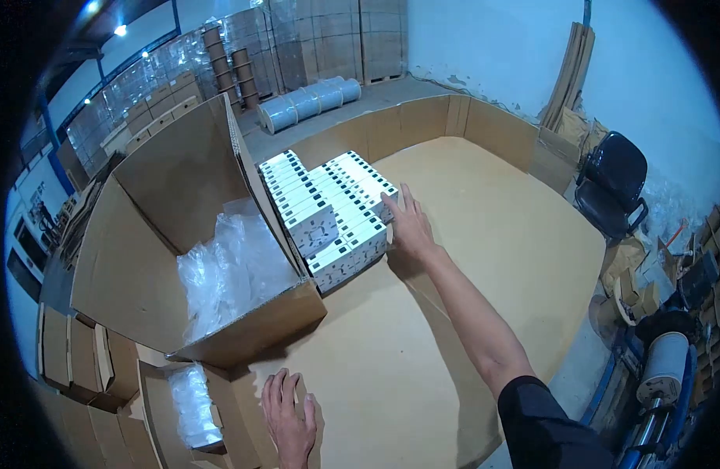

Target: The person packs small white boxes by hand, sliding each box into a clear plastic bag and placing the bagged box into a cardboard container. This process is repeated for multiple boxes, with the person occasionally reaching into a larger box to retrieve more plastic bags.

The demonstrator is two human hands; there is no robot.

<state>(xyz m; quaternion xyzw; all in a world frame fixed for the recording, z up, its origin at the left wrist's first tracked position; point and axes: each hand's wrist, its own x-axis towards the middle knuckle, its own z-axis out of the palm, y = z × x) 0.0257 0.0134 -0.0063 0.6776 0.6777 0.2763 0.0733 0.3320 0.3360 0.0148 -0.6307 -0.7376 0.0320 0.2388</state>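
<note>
My right hand reaches to the right end of a stack of small white boxes with dark square marks. Its thumb side touches the end boxes, and its fingers are stretched out and apart. The stack lies in rows on the table, with an upper layer over part of it. My left hand lies with fingers extended near the table's front edge, over a cardboard flap, holding nothing. Beside it, a smaller open carton contains a clear plastic-wrapped bundle.
A large open carton with clear plastic bags stands left of the stack. Cardboard walls edge the tan table. A black chair stands at right, near a roller machine. Wrapped pallets line the back.
</note>
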